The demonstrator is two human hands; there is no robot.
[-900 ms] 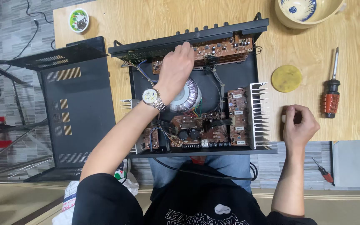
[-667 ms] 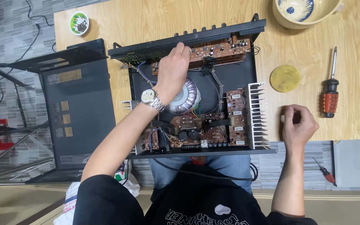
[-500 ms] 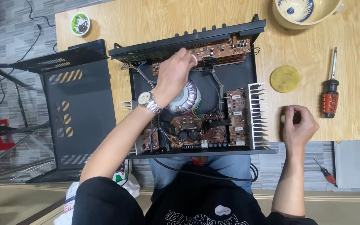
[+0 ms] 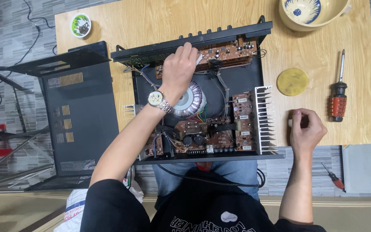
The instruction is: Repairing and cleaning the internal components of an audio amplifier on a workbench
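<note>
An open black amplifier chassis (image 4: pixel 237 81) lies on the wooden table (image 4: pixel 151 25), showing brown circuit boards, a round wound transformer (image 4: pixel 192 101) and a white finned heat sink (image 4: pixel 265 120). My left hand (image 4: pixel 177 73), with a wristwatch, reaches into the chassis. Its fingers pinch a small white piece (image 4: pixel 199 57) against the front circuit board (image 4: pixel 228 51). My right hand (image 4: pixel 308 129) rests on the table just right of the heat sink, curled into a loose fist.
The amplifier's black cover (image 4: pixel 78 116) stands off the table's left edge. A red-handled screwdriver (image 4: pixel 338 101), a yellow disc (image 4: pixel 292 81) and a bowl (image 4: pixel 312 13) sit at the right. A small round tin (image 4: pixel 81 25) sits far left; a small screwdriver (image 4: pixel 333 176) lies on the floor.
My left hand has crept slightly to the right along the front board. My right hand has stayed in place on the table.
</note>
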